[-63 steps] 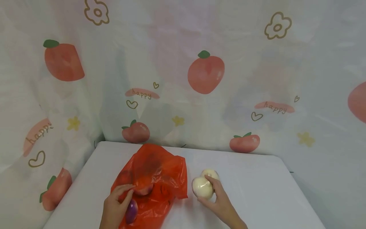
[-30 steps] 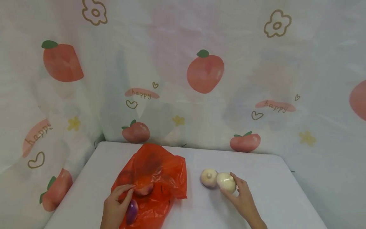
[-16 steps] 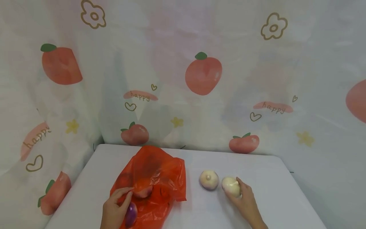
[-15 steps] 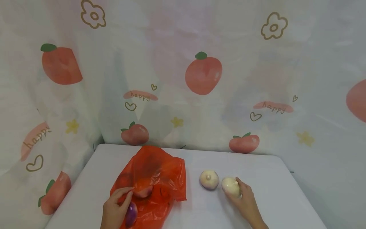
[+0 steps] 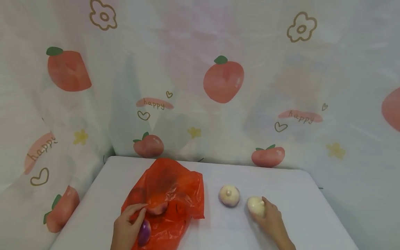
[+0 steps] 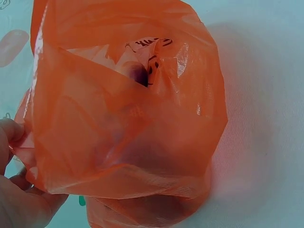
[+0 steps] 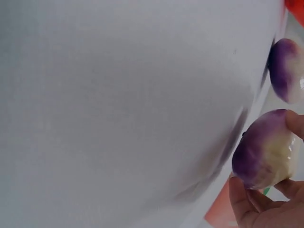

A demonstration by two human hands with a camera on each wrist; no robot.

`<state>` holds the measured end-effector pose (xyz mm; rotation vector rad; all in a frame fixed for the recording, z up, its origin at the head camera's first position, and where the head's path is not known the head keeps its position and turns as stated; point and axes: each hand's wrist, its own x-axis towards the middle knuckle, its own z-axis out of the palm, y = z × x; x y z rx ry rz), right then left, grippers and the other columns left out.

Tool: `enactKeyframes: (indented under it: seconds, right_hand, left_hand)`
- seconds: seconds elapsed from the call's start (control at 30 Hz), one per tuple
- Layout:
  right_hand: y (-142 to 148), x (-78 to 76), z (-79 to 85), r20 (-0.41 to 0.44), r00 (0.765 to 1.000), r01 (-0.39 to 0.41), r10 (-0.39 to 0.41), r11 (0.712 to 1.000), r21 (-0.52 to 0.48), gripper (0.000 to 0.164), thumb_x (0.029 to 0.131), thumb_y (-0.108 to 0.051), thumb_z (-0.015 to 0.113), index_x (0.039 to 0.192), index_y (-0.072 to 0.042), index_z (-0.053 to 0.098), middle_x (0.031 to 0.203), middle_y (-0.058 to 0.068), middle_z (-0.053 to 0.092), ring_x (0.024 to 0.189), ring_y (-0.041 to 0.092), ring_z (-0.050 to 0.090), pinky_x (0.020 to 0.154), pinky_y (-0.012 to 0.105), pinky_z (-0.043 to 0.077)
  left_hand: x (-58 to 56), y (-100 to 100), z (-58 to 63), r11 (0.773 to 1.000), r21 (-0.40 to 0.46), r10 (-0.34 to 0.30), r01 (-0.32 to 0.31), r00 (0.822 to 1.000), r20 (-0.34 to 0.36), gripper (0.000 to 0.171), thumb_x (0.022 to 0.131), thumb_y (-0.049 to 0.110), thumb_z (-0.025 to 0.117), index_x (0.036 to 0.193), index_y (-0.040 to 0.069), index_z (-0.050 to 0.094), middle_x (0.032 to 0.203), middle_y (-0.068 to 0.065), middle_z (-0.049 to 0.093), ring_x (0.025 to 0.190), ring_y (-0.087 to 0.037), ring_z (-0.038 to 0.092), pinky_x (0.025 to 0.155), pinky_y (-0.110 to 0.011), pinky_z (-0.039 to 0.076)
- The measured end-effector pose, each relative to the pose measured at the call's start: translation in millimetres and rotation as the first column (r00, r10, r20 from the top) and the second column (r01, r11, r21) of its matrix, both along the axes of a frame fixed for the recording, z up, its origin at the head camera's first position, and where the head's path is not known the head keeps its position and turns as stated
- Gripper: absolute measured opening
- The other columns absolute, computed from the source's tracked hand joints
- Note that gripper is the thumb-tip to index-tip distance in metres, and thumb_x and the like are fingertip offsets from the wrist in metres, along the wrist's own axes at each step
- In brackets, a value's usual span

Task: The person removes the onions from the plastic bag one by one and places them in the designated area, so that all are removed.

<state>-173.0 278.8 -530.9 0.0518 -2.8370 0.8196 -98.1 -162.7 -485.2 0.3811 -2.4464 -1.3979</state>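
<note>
My left hand (image 5: 128, 225) pinches the rim of a red plastic bag (image 5: 184, 184) on the left of the table. In the left wrist view the bag (image 6: 142, 156) bulges, its contents showing only dimly. A pinkish rounded thing (image 5: 158, 209) and a glossy purple one (image 5: 144, 233) show at its opening; their kinds are unclear. My right hand (image 5: 273, 222) grips a purple-and-white turnip (image 5: 256, 206), its fingers and thumb around the sides in the right wrist view (image 7: 263, 152). Whether it touches the table cannot be told. Another turnip (image 5: 229, 196) sits between it and the bag.
The table (image 5: 300, 201) has a white cover and a rounded far right corner. Behind it and along the left hangs a pale curtain (image 5: 187, 45) printed with fruit, hearts and flowers.
My right hand has carried the held turnip rightward, from the near left of the other turnip to its right, leaving a gap between them. My left hand keeps holding the bag in place.
</note>
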Motion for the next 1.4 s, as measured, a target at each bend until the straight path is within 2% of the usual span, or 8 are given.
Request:
enactKeyframes:
  seconds: [0.17,0.5,0.73,0.8,1.03,1.13,1.27,1.4]
  right_hand:
    - [0,-1.4,2.3,0.102,0.994,0.035,-0.033,0.999,-0.021,0.075,0.082,-0.026,0.072,0.132,0.016,0.035,0.121,0.044,0.033,0.107,0.063,0.039,0.085,0.068,0.037]
    - [-2,-12.1,-2.3,0.090,0.996,0.009,-0.003,0.997,-0.073,0.075,0.083,-0.022,0.071,0.132,0.018,0.031,0.120,0.044,0.034,0.112,0.059,0.037,0.093,0.064,0.034]
    - [1,-14.5,-5.6,0.066,0.998,-0.010,0.015,0.998,-0.069,0.075,0.083,-0.020,0.071,0.133,0.019,0.029,0.119,0.044,0.035,0.112,0.059,0.037,0.092,0.064,0.034]
    - [2,-15.3,-6.2,0.068,0.997,-0.025,0.030,0.997,-0.069,0.076,0.084,-0.021,0.071,0.134,0.019,0.028,0.120,0.044,0.035,0.113,0.059,0.036,0.093,0.064,0.034]
    - [2,-16.1,-5.9,0.114,0.993,-0.018,0.025,0.998,-0.060,0.080,0.084,-0.022,0.070,0.139,0.015,0.024,0.124,0.044,0.032,0.116,0.059,0.033,0.094,0.065,0.031]
    - [0,-16.2,-4.2,0.110,0.994,-0.009,0.014,0.999,-0.043,0.083,0.083,-0.024,0.072,0.140,0.012,0.023,0.125,0.044,0.030,0.114,0.061,0.032,0.092,0.068,0.031]
    - [-3,-12.8,-2.7,-0.061,0.998,0.032,-0.032,0.999,0.002,0.079,0.079,-0.025,0.076,0.136,0.009,0.033,0.124,0.042,0.033,0.110,0.062,0.032,0.084,0.071,0.033]
    - [-9,-11.7,0.3,-0.306,0.946,0.108,-0.102,0.994,0.001,0.068,0.072,-0.024,0.079,0.127,0.003,0.048,0.122,0.036,0.040,0.109,0.057,0.034,0.077,0.069,0.033]
  left_hand:
    - [0.4,-1,-1.1,1.000,-0.015,-0.005,0.005,1.000,-0.025,0.015,0.088,0.012,0.068,0.101,0.014,0.073,0.099,0.001,0.066,0.093,-0.017,0.061,0.083,-0.040,0.052]
    - [0.4,-3,-3.7,1.000,-0.023,0.003,-0.004,0.999,-0.051,0.015,0.087,0.011,0.068,0.101,0.015,0.073,0.098,0.003,0.066,0.092,-0.015,0.061,0.084,-0.040,0.051]
    - [-0.4,-4,-7.5,0.996,-0.082,0.007,-0.019,0.990,-0.143,0.015,0.085,0.009,0.071,0.096,0.019,0.073,0.094,0.011,0.066,0.089,-0.006,0.061,0.081,-0.012,0.045]
    - [-0.2,-5,-8.2,0.996,-0.086,0.008,-0.021,0.989,-0.148,0.016,0.084,0.009,0.071,0.096,0.019,0.073,0.093,0.011,0.066,0.089,-0.006,0.061,0.080,-0.010,0.044]
    - [1.5,-7,-6.1,0.998,-0.058,-0.010,0.005,0.997,-0.076,0.016,0.087,0.011,0.069,0.100,0.018,0.073,0.097,0.006,0.066,0.092,-0.013,0.061,0.084,-0.037,0.051]
    - [2.0,-8,-5.1,0.999,-0.041,-0.012,0.010,0.999,-0.053,0.016,0.087,0.012,0.068,0.101,0.017,0.073,0.099,0.003,0.066,0.093,-0.015,0.062,0.085,-0.040,0.050]
    - [1.1,-7,-6.0,1.000,-0.021,-0.004,0.003,1.000,-0.030,0.016,0.088,0.013,0.068,0.103,0.016,0.073,0.100,0.001,0.066,0.095,-0.018,0.061,0.086,-0.043,0.049]
    - [0.8,-7,-6.7,1.000,-0.017,-0.002,0.002,1.000,-0.025,0.016,0.088,0.012,0.068,0.103,0.015,0.073,0.101,0.000,0.066,0.095,-0.018,0.061,0.086,-0.044,0.049]
